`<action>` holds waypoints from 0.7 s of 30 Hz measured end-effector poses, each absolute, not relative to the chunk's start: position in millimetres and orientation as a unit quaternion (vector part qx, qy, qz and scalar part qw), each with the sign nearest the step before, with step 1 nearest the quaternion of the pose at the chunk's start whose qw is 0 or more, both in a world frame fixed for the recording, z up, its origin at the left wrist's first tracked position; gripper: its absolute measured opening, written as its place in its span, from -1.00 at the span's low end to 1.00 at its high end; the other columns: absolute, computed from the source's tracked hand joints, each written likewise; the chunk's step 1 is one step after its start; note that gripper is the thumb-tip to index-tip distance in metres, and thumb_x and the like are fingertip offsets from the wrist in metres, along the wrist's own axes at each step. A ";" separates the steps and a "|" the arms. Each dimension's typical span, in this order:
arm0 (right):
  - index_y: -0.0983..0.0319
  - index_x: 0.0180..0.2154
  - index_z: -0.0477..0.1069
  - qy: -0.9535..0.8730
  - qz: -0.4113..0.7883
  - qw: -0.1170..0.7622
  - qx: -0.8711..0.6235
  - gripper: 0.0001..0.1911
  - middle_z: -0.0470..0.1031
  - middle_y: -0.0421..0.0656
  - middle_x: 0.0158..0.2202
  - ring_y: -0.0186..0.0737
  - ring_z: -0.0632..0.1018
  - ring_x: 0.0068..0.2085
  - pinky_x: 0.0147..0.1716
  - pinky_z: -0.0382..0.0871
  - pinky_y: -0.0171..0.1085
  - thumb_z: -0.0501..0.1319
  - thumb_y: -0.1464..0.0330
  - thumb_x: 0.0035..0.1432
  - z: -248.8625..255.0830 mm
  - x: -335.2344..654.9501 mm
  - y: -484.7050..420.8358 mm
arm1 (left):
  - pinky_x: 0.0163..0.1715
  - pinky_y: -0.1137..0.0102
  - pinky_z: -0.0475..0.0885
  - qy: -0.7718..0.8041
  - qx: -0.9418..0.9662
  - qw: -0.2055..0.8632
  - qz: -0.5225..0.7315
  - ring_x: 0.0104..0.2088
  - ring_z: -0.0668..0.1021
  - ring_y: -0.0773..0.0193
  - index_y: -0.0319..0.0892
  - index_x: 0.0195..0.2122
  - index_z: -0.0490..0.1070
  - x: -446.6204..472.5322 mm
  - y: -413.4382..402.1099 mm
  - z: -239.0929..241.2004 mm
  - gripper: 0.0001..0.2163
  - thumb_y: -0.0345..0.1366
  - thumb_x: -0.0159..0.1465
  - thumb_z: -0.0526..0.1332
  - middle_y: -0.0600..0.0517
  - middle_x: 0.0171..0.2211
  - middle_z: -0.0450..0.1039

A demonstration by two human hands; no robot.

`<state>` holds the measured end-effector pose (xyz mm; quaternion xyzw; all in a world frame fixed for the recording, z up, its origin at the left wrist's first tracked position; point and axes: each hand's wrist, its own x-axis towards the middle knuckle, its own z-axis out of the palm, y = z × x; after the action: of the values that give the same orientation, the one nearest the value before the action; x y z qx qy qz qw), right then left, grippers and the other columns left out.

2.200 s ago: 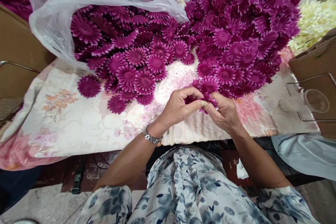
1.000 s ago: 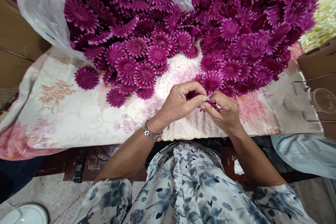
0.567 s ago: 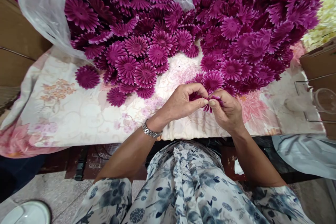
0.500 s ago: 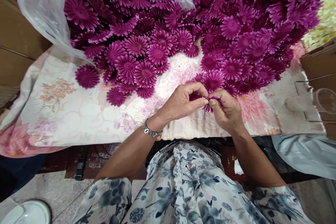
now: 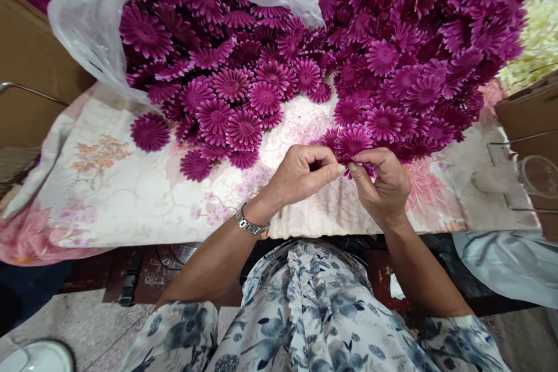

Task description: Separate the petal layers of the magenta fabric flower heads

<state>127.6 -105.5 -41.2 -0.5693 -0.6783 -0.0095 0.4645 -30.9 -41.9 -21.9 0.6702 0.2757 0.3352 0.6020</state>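
Both hands meet near the table's front edge, at the foot of the right-hand heap of purple artificial flowers (image 5: 414,64). My left hand (image 5: 300,174) has its thumb and forefinger pinched together on the near edge of a small purple artificial flower (image 5: 368,169). From the other side, my right hand (image 5: 384,186) grips the same flower between thumb and fingers. Most of that flower is covered by the fingertips. Loose flower heads (image 5: 354,138) lie just beyond the hands. Another heap of purple flowers (image 5: 215,116) spills toward me from a clear plastic bag (image 5: 82,17).
A floral cloth (image 5: 113,197) covers the table. Cardboard boxes stand at the left (image 5: 35,64) and right (image 5: 529,104), with a clear plastic cup (image 5: 538,176) by the right one. Pale yellow flowers (image 5: 534,40) are piled at the far right.
My hands stay together at nearly the same spot; the right hand has shifted slightly right and its forefinger is straighter. The view has moved a little.
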 end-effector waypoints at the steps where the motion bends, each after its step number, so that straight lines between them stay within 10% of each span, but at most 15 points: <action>1: 0.18 -0.33 0.36 -0.682 -0.027 0.463 -0.566 -0.90 0.46 -0.22 -0.43 -0.31 0.51 -0.37 -0.41 0.40 -0.30 0.22 0.47 0.08 -40.5 127.2 -104.3 | -0.55 0.52 0.18 0.275 0.678 0.600 0.322 -0.56 0.28 0.49 -0.28 -0.55 0.39 -30.0 -42.4 -22.1 -0.82 -0.30 0.13 0.23 0.12 -0.62 0.28; 21: 0.24 -0.19 0.49 -0.710 0.045 0.452 -0.538 -0.78 0.58 -0.08 -0.26 -0.23 0.58 -0.22 -0.24 0.50 -0.25 0.19 0.46 0.09 -34.0 124.9 -107.7 | -0.54 0.53 0.25 0.321 0.627 0.623 0.341 -0.55 0.35 0.49 -0.26 -0.48 0.42 -25.5 -42.7 -24.5 -0.93 -0.36 0.08 0.23 0.12 -0.55 0.37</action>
<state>124.9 -107.7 -34.0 -0.5379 -0.7099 0.0454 0.4525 -25.5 -42.7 -24.5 0.6270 0.3208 0.3408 0.6228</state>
